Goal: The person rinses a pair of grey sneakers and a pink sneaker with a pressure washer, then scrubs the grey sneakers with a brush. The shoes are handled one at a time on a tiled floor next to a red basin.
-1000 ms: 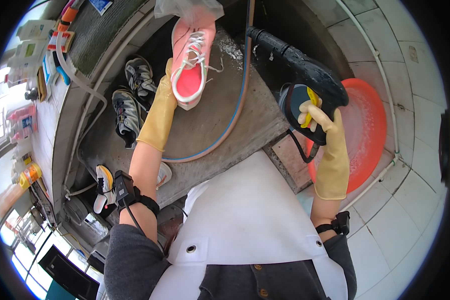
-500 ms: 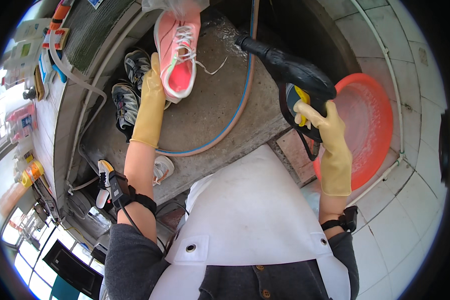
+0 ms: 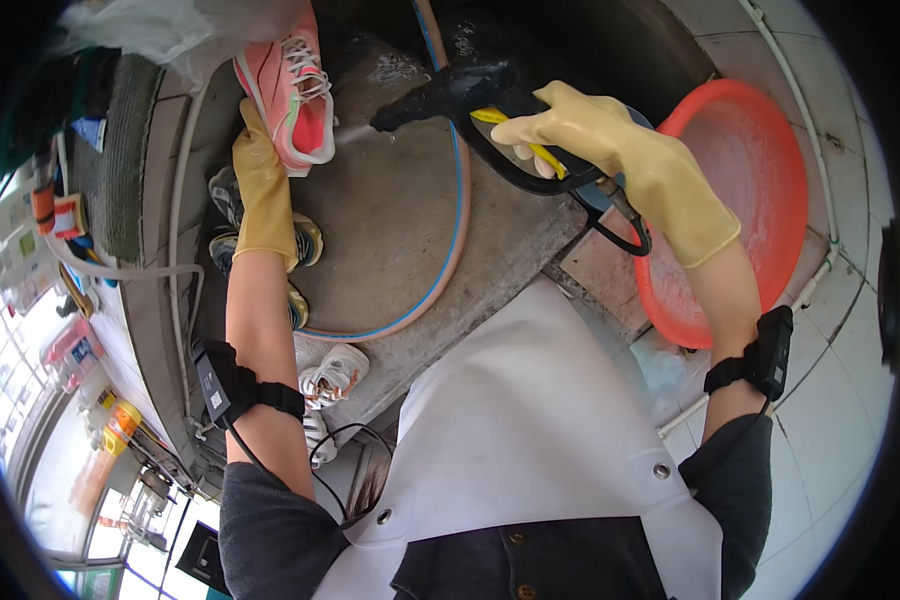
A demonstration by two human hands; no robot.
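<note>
In a yellow rubber glove, my left hand (image 3: pixel 258 155) grips the side of a pink sneaker (image 3: pixel 288 85) with white laces and a white sole. The shoe is held up at the upper left, its heel toward me. My right hand (image 3: pixel 595 130), also gloved, is closed round the handle of a black spray gun (image 3: pixel 440 95) with a yellow trigger (image 3: pixel 530 150). Its nozzle points left at the shoe's opening, a short distance off, and a fine white spray comes out. Dark sneakers (image 3: pixel 225 195) stand partly hidden behind my left wrist.
A red basin (image 3: pixel 740 180) with whitish contents stands at the right. Across the concrete slab (image 3: pixel 380 230) curves a hose (image 3: pixel 458 220) with a blue stripe. White shoes (image 3: pixel 335 375) sit by my left forearm. Bottles and a pipe line the left ledge.
My right hand has swung the spray gun left and turned it level, so its nozzle faces the sneaker. Spray now shows. The sneaker and my left hand are farther left in the view, which has shifted.
</note>
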